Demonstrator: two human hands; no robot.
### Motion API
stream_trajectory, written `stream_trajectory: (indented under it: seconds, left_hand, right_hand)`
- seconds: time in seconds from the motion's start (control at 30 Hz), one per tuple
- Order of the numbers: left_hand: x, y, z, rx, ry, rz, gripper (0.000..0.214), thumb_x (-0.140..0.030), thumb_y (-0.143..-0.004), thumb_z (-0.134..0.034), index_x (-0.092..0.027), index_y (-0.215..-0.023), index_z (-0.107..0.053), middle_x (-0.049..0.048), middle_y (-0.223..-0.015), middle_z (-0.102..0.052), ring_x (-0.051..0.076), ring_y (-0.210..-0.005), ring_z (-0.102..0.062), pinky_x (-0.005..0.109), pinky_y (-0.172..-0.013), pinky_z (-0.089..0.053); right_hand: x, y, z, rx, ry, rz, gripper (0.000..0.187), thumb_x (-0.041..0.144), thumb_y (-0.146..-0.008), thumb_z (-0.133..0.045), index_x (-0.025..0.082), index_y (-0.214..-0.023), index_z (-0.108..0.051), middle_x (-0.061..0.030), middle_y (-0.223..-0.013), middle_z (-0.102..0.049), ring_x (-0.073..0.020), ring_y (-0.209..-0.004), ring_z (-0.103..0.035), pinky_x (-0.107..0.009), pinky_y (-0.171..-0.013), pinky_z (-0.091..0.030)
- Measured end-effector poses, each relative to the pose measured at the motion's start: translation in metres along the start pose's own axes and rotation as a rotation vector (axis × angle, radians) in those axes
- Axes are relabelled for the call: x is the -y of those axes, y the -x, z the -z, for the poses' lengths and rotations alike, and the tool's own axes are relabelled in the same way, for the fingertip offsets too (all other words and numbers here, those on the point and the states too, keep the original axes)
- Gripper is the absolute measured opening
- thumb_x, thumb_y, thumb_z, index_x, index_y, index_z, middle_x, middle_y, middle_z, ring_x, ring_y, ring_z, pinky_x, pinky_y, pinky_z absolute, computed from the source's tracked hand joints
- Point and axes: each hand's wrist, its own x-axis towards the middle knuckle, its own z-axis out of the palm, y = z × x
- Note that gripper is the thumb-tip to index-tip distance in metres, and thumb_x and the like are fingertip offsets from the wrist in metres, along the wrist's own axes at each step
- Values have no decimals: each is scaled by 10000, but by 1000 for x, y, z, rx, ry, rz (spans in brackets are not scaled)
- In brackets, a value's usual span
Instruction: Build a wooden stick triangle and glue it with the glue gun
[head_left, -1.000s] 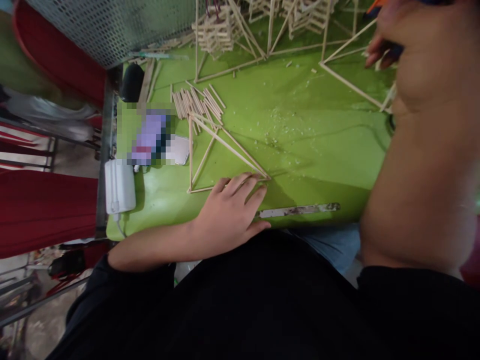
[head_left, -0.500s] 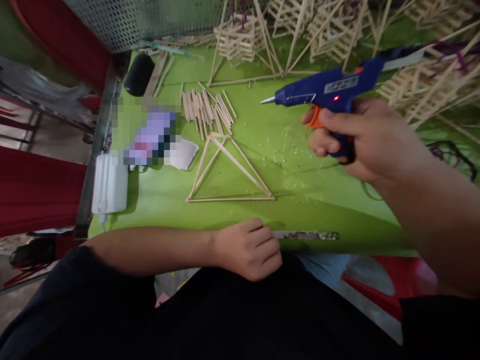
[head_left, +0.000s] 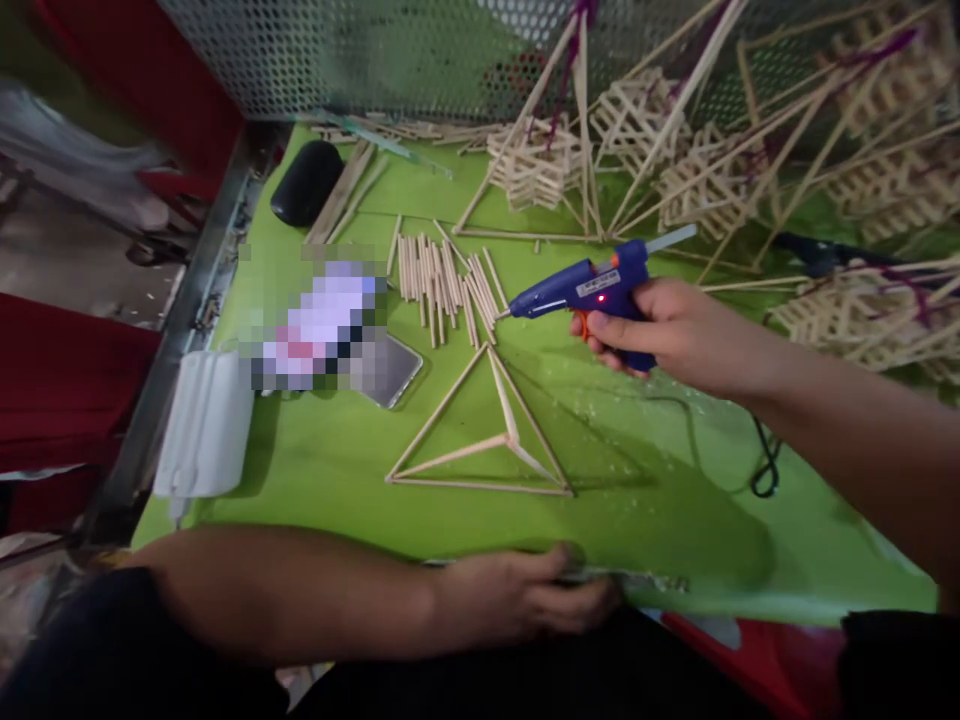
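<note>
My right hand (head_left: 660, 335) grips a blue hot glue gun (head_left: 592, 290) with an orange trigger and a lit red lamp. Its nozzle points left, just above the far tip of a pyramid frame of thin wooden sticks (head_left: 487, 430) that lies on the green table (head_left: 660, 510). Beside the nozzle lies a pile of loose wooden sticks (head_left: 442, 280). My left hand (head_left: 532, 595) rests at the table's near edge on a flat strip (head_left: 645, 580); its fingers are curled and blurred.
Stacked stick structures (head_left: 540, 165) and tall stick frames (head_left: 750, 150) crowd the back and right. A phone (head_left: 390, 368), a white adapter (head_left: 204, 425) and a black object (head_left: 306, 182) sit at the left. The gun's black cord (head_left: 761, 470) trails right. Metal mesh (head_left: 337, 50) stands behind.
My right hand brought the glue gun in from the right and lowered it toward the pyramid's tip. My left hand left the frame and drew back to the table's near edge.
</note>
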Motion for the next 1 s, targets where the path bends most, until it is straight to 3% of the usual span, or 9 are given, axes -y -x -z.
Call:
stream_trajectory:
  seconds: [0.07,0.13,0.23,0.37,0.43,0.6,0.8,0.9,1.0]
  left_hand:
    - [0,0,-4,179,-183,-269,1287,157,-627,-658,-660,-1615,-542,-86,-1695,-647,364,-1642,-596,520,-900,-808]
    - [-3,0,-6,222,-125,-287,1288,114,-615,-697,-711,-1591,-538,-136,-1699,-624,364,-1677,-544,547,-901,-793]
    - [-11,-2,0,70,424,158,1202,-75,-818,-716,-675,-1757,-265,-171,-1888,-345,341,-1806,-339,634,-984,-771]
    - [-21,-7,14,-49,1148,586,848,-268,-1107,-339,-666,-1817,-99,-240,-1947,-50,254,-1846,-229,806,-1380,-482]
    - [-23,-10,19,-15,1120,586,863,-263,-1097,-349,-665,-1815,-88,-235,-1950,-49,278,-1842,-244,829,-1366,-484]
    - [-17,-11,16,212,432,243,1137,-162,-810,-754,-721,-1703,-326,-221,-1855,-379,373,-1865,-122,765,-998,-732]
    - [-15,-7,12,2,963,444,1125,-176,-953,-514,-594,-1795,104,-180,-1961,-60,345,-1821,-306,823,-1146,-669]
    - [-19,-8,15,1,1062,585,1060,-190,-1000,-521,-622,-1807,16,-164,-1957,-150,299,-1839,-256,804,-1294,-587]
    - [-22,-19,24,23,940,386,1198,-85,-915,-622,-682,-1764,-23,-205,-1952,-126,338,-1857,-180,771,-1230,-662]
  right_hand:
    - [0,-6,2,39,76,-7,533,743,-963,-852,215,-921,-792,-74,-772,-709,-182,-618,-629,-309,-460,-435]
    - [-2,-8,2,50,150,-6,592,801,-965,-813,213,-895,-790,-76,-760,-716,-186,-618,-637,-317,-465,-436]
    - [-1,-8,-4,19,163,2,597,798,-979,-799,211,-872,-770,-78,-765,-736,-190,-608,-665,-330,-476,-461]
    - [10,-12,-26,-11,-14,-59,565,771,-1010,-778,210,-1044,-726,-113,-953,-853,-194,-563,-751,-317,-435,-458]
    - [16,-18,-37,-4,-85,-78,556,770,-1019,-766,222,-1078,-691,-132,-992,-879,-198,-532,-755,-309,-388,-403]
    - [23,-38,-52,83,-179,-54,473,702,-1030,-798,252,-952,-676,-106,-967,-877,-147,-449,-652,-326,-371,-433]
    - [16,-45,-57,110,-195,-131,414,634,-1074,-770,248,-949,-690,-111,-971,-870,-131,-441,-621,-326,-406,-529]
    - [16,-43,-61,124,-232,-130,405,619,-1069,-784,249,-937,-683,-115,-974,-858,-137,-467,-626,-320,-398,-518]
    - [17,-40,-66,115,-261,-125,384,590,-1066,-800,247,-939,-686,-115,-983,-849,-145,-513,-653,-309,-411,-522]
